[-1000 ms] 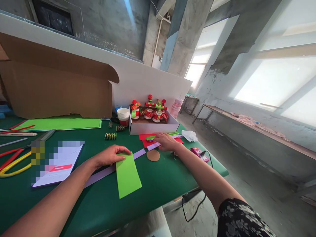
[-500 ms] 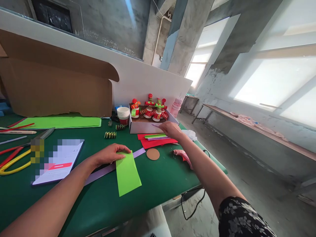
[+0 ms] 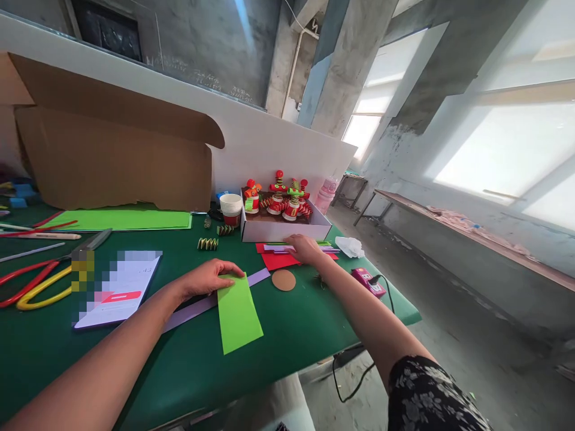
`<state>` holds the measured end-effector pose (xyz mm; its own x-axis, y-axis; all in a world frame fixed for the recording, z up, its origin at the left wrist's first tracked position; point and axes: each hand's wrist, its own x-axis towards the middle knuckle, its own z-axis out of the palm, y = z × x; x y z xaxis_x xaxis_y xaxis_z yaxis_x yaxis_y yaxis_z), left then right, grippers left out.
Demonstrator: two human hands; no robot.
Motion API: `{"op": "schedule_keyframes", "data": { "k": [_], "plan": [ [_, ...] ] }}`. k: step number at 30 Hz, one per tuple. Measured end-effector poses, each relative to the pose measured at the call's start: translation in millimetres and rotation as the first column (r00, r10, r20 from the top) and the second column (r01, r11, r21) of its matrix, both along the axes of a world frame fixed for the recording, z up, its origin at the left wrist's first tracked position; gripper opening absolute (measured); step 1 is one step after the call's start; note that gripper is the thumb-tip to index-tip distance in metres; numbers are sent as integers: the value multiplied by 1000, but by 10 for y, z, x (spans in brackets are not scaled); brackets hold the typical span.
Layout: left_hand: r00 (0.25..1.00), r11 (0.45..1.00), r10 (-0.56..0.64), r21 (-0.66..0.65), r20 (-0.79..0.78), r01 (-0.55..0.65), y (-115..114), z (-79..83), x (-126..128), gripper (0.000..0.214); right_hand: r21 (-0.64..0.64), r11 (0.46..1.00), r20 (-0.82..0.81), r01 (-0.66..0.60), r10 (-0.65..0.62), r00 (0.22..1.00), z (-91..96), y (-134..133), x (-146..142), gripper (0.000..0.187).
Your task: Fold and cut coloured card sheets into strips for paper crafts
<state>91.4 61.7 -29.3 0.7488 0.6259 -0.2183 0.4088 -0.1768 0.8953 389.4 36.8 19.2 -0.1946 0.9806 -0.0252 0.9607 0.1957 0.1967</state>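
My left hand pinches the top edge of a light green piece of paper. That paper lies across a long purple paper strip on the table. Farther off, my right hand is closed at a pile of narrow paper strips, its fingertips on a purple strip. Red paper lies beneath that pile. Between my hands rests a brown cardboard disc. My right fingertips are partly hidden behind the hand.
A white box holds several red-and-green paper figures. Stacked paper cups and folded paper springs stand left of it. Scissors, a phone-like device and green sheets lie leftward; a pink corded device is rightward.
My right hand has come down from in front of the box onto the strip pile, bringing a purple strip with it. The left hand keeps its hold; the view has shifted slightly.
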Motion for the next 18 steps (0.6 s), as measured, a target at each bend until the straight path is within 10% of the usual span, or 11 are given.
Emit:
{"op": "schedule_keyframes", "data": {
  "k": [18],
  "plan": [
    [1000,1000,16,-19,20,-15,11,-29,-14,47,-87,993,1,-76,76,997,-50,-31,-47,15]
  ]
}}
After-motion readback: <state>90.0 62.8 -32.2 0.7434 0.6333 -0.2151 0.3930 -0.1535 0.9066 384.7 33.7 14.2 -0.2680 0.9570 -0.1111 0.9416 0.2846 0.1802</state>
